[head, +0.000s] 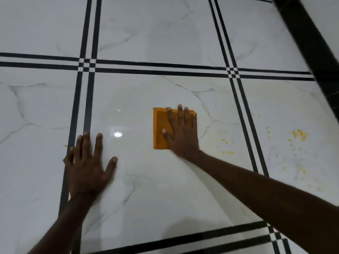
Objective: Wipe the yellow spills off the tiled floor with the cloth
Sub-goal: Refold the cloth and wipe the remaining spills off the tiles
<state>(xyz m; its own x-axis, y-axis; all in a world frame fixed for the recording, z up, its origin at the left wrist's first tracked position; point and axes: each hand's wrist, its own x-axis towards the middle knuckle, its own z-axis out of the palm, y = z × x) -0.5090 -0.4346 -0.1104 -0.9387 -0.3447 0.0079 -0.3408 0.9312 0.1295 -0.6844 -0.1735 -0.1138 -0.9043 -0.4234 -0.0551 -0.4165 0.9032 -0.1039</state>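
A folded orange cloth point(160, 129) lies flat on the white marble-look tiled floor point(146, 189) near the middle. My right hand point(181, 132) presses flat on the cloth, fingers spread and covering its right half. My left hand point(89, 164) rests palm down on the bare tile to the left, fingers apart, holding nothing. Yellow spills dot the floor to the right: small drops and a streak point(227, 152) beside the cloth, and a larger patch point(300, 135) with scattered specks on the neighbouring tile. A faint yellow mark point(65, 146) shows by my left hand.
Double black stripes point(88, 99) border each tile, crossing left, right, above and below the hands. A dark skirting band point(310, 39) runs diagonally at the top right. A bright light reflection point(117, 134) glints on the tile between my hands.
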